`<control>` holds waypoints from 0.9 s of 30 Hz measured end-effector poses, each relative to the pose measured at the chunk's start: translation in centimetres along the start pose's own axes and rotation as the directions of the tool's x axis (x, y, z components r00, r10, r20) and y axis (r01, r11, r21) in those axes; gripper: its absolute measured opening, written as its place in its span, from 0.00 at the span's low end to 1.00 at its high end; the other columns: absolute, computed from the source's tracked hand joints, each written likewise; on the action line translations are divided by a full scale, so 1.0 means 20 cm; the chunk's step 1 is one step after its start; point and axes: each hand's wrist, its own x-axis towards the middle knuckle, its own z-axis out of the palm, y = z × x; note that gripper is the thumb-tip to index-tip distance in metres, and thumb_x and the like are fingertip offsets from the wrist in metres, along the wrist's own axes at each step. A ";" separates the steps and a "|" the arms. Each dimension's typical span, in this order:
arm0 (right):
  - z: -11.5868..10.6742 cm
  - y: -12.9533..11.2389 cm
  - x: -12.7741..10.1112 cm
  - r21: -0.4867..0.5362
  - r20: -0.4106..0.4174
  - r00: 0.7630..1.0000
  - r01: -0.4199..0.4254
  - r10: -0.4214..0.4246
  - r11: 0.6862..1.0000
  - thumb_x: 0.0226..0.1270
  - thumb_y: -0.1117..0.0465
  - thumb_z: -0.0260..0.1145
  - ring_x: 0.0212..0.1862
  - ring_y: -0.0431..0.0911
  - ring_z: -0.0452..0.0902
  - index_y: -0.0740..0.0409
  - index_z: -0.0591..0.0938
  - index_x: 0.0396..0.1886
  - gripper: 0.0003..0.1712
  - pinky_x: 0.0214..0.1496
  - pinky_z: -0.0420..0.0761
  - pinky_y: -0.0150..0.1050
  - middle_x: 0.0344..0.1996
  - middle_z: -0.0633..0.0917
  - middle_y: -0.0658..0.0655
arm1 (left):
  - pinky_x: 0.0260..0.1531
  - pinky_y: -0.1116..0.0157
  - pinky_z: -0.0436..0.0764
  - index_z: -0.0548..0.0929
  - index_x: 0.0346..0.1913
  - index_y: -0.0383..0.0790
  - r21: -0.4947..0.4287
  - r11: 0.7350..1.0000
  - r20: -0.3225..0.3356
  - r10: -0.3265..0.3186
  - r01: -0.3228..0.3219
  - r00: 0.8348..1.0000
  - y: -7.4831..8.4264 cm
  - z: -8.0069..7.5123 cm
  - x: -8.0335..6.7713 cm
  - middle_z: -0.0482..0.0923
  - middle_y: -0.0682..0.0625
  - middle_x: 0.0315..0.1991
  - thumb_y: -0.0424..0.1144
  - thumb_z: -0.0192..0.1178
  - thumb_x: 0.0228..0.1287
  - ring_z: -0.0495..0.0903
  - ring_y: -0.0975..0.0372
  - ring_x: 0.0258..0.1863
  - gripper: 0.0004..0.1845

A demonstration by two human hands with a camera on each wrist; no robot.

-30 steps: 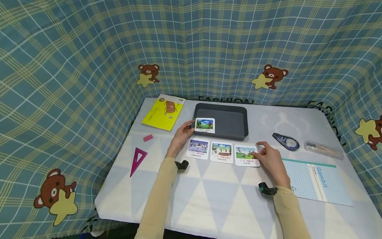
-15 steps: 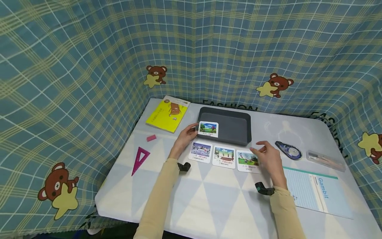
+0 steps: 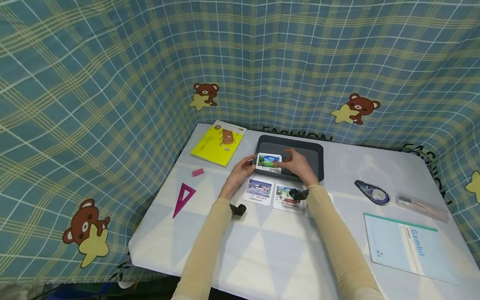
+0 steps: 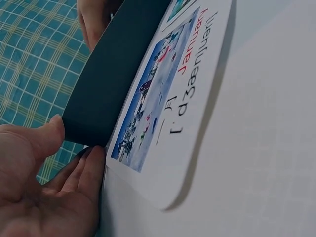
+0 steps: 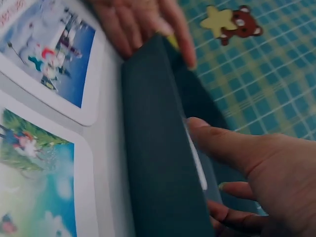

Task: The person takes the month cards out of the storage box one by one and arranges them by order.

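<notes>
My left hand holds the near left corner of the dark grey tray, thumb at the rim and fingers low against the outside in the left wrist view. Inside the tray, a picture card marked April leans at the near left. My right hand reaches over the tray, its thumb at the April card's right side, with a gap between thumb and fingers. In front of the tray lie the January card, the February card and the March card, the last mostly hidden under my right sleeve.
Left of the tray are a yellow booklet, a pink eraser and a magenta set square. A correction tape, a clear pen case and a light blue Gambit notebook lie on the right. Plaid cloth surrounds the table.
My right hand has left the March card and moved up and left to the April card in the tray. My left hand stays at the tray's corner. The head view has shifted slightly.
</notes>
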 end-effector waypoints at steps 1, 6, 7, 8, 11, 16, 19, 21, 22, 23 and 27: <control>0.01 0.01 0.02 -0.014 0.009 1.000 -0.012 0.012 1.000 0.64 0.43 0.74 0.50 0.59 0.76 0.58 0.61 0.78 0.51 0.50 0.78 0.55 0.52 0.78 0.65 | 0.69 0.59 0.72 0.74 0.72 0.51 0.006 1.000 0.011 -0.004 0.004 1.000 0.00 0.02 0.00 0.69 0.43 0.72 0.36 0.59 0.76 0.69 0.53 0.71 0.24; 0.02 0.07 0.05 -0.060 0.027 0.999 -0.023 0.025 0.998 0.62 0.46 0.77 0.48 0.58 0.74 0.63 0.65 0.75 0.50 0.48 0.77 0.53 0.50 0.76 0.65 | 0.68 0.59 0.72 0.74 0.72 0.51 0.018 1.000 0.040 -0.016 0.015 0.999 -0.02 0.08 0.00 0.68 0.45 0.73 0.37 0.58 0.77 0.68 0.54 0.71 0.24; 0.03 0.07 0.06 -0.049 0.028 0.999 -0.020 0.021 0.999 0.62 0.46 0.77 0.47 0.58 0.73 0.63 0.66 0.74 0.49 0.47 0.76 0.53 0.50 0.76 0.65 | 0.68 0.59 0.72 0.74 0.72 0.51 0.018 1.000 0.038 -0.014 0.014 0.999 -0.02 0.08 0.00 0.68 0.45 0.73 0.37 0.58 0.77 0.69 0.54 0.71 0.24; 0.03 0.07 0.06 -0.045 0.026 1.000 -0.013 0.015 0.999 0.62 0.47 0.77 0.47 0.57 0.72 0.63 0.67 0.73 0.47 0.46 0.76 0.52 0.50 0.75 0.64 | 0.68 0.59 0.72 0.74 0.72 0.51 0.021 1.000 0.035 -0.009 0.008 0.999 -0.02 0.08 0.00 0.68 0.44 0.73 0.37 0.58 0.77 0.69 0.54 0.71 0.24; 0.05 0.08 0.08 -0.016 0.012 1.000 0.007 -0.006 1.000 0.63 0.49 0.76 0.44 0.56 0.70 0.62 0.70 0.70 0.42 0.44 0.74 0.50 0.47 0.74 0.63 | 0.68 0.58 0.72 0.74 0.72 0.50 0.037 0.999 0.026 0.006 -0.006 1.000 -0.01 0.07 -0.01 0.69 0.43 0.72 0.37 0.58 0.77 0.70 0.53 0.71 0.24; 0.08 0.06 0.13 -0.020 -0.042 0.998 0.052 -0.053 0.998 0.64 0.53 0.76 0.43 0.56 0.70 0.62 0.71 0.66 0.37 0.42 0.72 0.51 0.47 0.73 0.64 | 0.69 0.59 0.71 0.74 0.72 0.52 0.053 0.998 0.025 0.016 -0.018 1.000 0.00 0.03 0.00 0.68 0.43 0.73 0.38 0.58 0.77 0.69 0.53 0.71 0.24; 0.09 0.05 0.16 -0.024 -0.073 0.994 0.078 -0.080 0.997 0.65 0.54 0.76 0.46 0.58 0.71 0.63 0.70 0.65 0.36 0.45 0.75 0.54 0.49 0.73 0.65 | 0.69 0.58 0.70 0.74 0.72 0.54 0.044 0.999 0.020 0.014 -0.015 1.000 0.01 0.01 0.00 0.67 0.44 0.74 0.38 0.58 0.77 0.68 0.53 0.72 0.24; 0.10 0.05 0.17 -0.019 -0.081 0.993 0.087 -0.088 0.996 0.65 0.54 0.75 0.48 0.58 0.71 0.63 0.69 0.64 0.35 0.46 0.75 0.54 0.51 0.73 0.66 | 0.70 0.58 0.70 0.74 0.72 0.55 0.043 0.999 0.015 0.006 -0.007 1.000 0.01 0.00 0.00 0.67 0.45 0.74 0.38 0.59 0.76 0.67 0.53 0.72 0.24; 0.11 0.04 0.17 -0.014 -0.085 0.993 0.086 -0.087 0.996 0.65 0.54 0.75 0.48 0.58 0.71 0.63 0.69 0.65 0.36 0.46 0.75 0.54 0.51 0.72 0.66 | 0.70 0.59 0.70 0.74 0.72 0.55 0.044 0.999 0.014 0.003 -0.003 1.000 0.01 0.00 0.00 0.67 0.45 0.74 0.38 0.59 0.77 0.67 0.53 0.72 0.24; 0.11 0.04 0.17 -0.005 -0.090 0.992 0.084 -0.084 0.996 0.65 0.55 0.75 0.48 0.58 0.70 0.63 0.68 0.65 0.36 0.46 0.75 0.54 0.51 0.71 0.66 | 0.70 0.59 0.70 0.74 0.72 0.55 0.042 0.999 0.015 0.001 -0.002 1.000 0.01 0.00 0.00 0.67 0.45 0.74 0.38 0.59 0.77 0.67 0.53 0.72 0.24; 0.13 0.02 0.16 0.035 -0.118 0.990 0.083 -0.078 0.996 0.64 0.57 0.76 0.46 0.58 0.68 0.63 0.66 0.64 0.36 0.43 0.73 0.53 0.51 0.68 0.66 | 0.69 0.60 0.71 0.74 0.72 0.55 0.041 0.999 0.013 -0.006 0.005 1.000 0.00 -0.01 0.00 0.67 0.44 0.74 0.39 0.58 0.77 0.68 0.53 0.72 0.24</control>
